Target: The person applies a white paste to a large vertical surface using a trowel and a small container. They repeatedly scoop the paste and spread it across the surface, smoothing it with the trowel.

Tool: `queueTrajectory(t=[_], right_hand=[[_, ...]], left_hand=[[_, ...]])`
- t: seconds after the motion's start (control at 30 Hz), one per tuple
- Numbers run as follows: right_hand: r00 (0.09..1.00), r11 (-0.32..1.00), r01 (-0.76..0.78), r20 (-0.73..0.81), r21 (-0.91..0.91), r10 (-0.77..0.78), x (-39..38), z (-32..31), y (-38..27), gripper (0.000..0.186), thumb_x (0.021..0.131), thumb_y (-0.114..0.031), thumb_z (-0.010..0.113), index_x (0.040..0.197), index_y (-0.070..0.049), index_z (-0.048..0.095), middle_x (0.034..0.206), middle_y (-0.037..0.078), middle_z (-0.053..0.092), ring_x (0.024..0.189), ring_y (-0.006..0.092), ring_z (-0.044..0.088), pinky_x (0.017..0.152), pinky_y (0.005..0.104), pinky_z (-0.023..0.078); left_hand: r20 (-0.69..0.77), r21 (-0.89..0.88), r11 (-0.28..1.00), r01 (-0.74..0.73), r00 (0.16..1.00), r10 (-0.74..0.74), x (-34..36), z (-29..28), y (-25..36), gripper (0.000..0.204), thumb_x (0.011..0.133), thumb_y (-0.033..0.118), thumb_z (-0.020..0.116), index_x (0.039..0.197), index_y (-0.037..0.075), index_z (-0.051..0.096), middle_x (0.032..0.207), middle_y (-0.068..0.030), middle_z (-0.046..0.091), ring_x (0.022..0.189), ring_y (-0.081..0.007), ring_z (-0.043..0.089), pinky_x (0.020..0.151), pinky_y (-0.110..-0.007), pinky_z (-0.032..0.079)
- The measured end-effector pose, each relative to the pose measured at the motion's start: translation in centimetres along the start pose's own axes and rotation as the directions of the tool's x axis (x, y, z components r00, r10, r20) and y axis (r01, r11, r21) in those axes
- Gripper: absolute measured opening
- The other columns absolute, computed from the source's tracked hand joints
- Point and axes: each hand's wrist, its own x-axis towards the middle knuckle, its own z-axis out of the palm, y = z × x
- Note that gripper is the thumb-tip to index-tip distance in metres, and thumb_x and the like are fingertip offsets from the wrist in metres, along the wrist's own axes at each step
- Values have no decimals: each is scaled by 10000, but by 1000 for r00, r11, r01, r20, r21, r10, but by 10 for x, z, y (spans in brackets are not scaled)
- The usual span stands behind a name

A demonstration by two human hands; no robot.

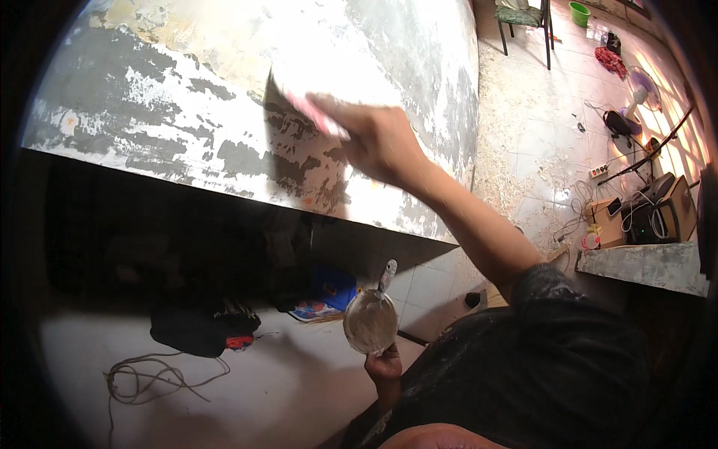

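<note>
My right hand (378, 142) is raised to a large patchy surface (224, 161) of grey and white, its fingers closed round a flat putty scraper (318, 116). Pink and white along its edge, the scraper is slightly blurred and casts a dark shadow. Lower down, my left hand (385, 364) grips the rim of a round tub (370, 322) that contains greyish putty. A putty knife (387, 275) lies in the tub with its speckled handle sticking out over the far rim; the putty hides its blade.
Beyond the surface's right edge stand a chair (521, 16), a green bucket (579, 13) and a fan (642, 88). Cables, a power strip (599, 171) and a speaker-like box (675, 209) are at the right. A black bag (188, 329) and a coiled cord (149, 380) lie lower left.
</note>
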Motion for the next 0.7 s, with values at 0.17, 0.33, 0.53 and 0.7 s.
queueTrajectory(t=[0.17,0.33,0.53,0.7], right_hand=[[973,844,-231,95,483,211,-39,-40,21,319,1027,-142,667,1329,-48,703,1166,154,776,1064,244,745,900,374,606],[883,871,-467,19,152,470,-18,-50,149,266,1076,-171,617,1214,27,729,908,91,740,752,133,634,672,324,536],[978,954,-194,-31,228,206,-61,-6,102,434,923,-14,719,1344,-119,720,1129,176,786,962,273,769,881,421,592],[935,884,-334,235,328,266,-81,-49,60,295,1066,-70,575,1316,-73,732,1227,184,761,1089,275,752,918,399,601]], left_hand=[[-30,-57,998,-14,999,13,-15,-12,-9,622,892,54,566,1506,20,467,1497,-196,563,1335,-356,595,1130,-508,519],[-75,-57,997,46,996,-50,-19,-30,-6,667,862,50,580,1520,43,465,1493,-186,571,1328,-374,597,1142,-519,497],[-49,8,1000,20,999,-20,-19,-34,-1,603,902,66,577,1498,48,493,1484,-172,587,1302,-348,611,1083,-491,510],[-23,34,997,63,998,-62,-8,-33,2,614,918,103,577,1521,39,479,1505,-153,578,1381,-340,559,1160,-504,464]])
